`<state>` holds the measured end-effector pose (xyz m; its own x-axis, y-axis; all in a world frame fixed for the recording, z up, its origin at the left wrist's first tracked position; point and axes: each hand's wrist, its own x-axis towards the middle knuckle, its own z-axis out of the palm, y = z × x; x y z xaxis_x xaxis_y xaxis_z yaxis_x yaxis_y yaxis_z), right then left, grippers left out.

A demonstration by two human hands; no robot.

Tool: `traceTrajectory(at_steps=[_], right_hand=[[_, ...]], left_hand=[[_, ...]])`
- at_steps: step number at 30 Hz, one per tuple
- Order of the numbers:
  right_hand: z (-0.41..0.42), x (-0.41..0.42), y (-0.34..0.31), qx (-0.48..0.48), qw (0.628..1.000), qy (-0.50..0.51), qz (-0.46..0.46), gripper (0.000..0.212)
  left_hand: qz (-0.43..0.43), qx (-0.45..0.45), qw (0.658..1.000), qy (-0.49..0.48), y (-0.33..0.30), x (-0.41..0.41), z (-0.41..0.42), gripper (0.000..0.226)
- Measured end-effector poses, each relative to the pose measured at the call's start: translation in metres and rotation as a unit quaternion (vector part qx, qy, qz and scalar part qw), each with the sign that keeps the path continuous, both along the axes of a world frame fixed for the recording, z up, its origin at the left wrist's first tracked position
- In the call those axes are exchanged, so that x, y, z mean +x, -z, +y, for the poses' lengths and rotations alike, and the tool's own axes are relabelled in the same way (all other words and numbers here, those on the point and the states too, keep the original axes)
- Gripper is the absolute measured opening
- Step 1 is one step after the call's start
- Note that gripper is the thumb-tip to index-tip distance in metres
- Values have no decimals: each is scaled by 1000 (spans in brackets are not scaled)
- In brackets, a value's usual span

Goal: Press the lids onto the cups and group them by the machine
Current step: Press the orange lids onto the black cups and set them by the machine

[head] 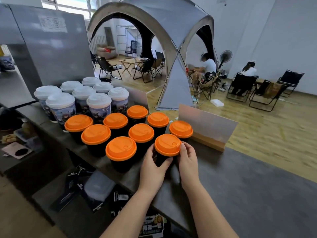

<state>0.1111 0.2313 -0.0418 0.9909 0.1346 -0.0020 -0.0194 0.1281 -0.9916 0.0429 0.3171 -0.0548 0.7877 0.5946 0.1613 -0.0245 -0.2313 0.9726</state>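
Dark counter (240, 177) holds lidded cups beside the machine (51, 48); I count no bare cup. My left hand (152, 166) and right hand (187, 160) clasp the nearest black cup (163, 158), its orange lid (167, 144) seated, nearly grouped.

You are holding a black cup (162, 158) with both hands on the dark table (240, 177): your left hand (151, 166) is wrapping its side and your right hand (187, 160) is gripping the other side, fingers (182, 148) touching the rim of its orange lid (167, 144). Eight more orange-lidded cups (121, 148) are standing just beside it, and white-lidded printed cups (99, 105) are clustering behind them next to the grey machine (56, 47).
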Motion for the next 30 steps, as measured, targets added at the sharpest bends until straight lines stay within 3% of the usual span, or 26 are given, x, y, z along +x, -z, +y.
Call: traceTrajectory(at_steps=[5, 12, 15, 19, 30], right_hand=[[-2, 4, 8, 16, 1000, -8, 2, 20], [-3, 9, 10, -5, 1000, 22, -16, 17], [-12, 5, 6, 3, 998, 58, -13, 16], [-35, -14, -6, 29, 995, 98, -11, 21], [-159, -117, -21, 27, 977, 208, -35, 22]], left_hand=[[10, 11, 1000, -8, 3, 1, 1, 70], [38, -44, 998, 9, 5, -12, 6, 77], [32, -88, 996, 1, -4, -30, 2, 61], [0, -77, 997, -15, -22, -57, -8, 23], [-26, -113, 990, 82, -52, -104, -92, 20]])
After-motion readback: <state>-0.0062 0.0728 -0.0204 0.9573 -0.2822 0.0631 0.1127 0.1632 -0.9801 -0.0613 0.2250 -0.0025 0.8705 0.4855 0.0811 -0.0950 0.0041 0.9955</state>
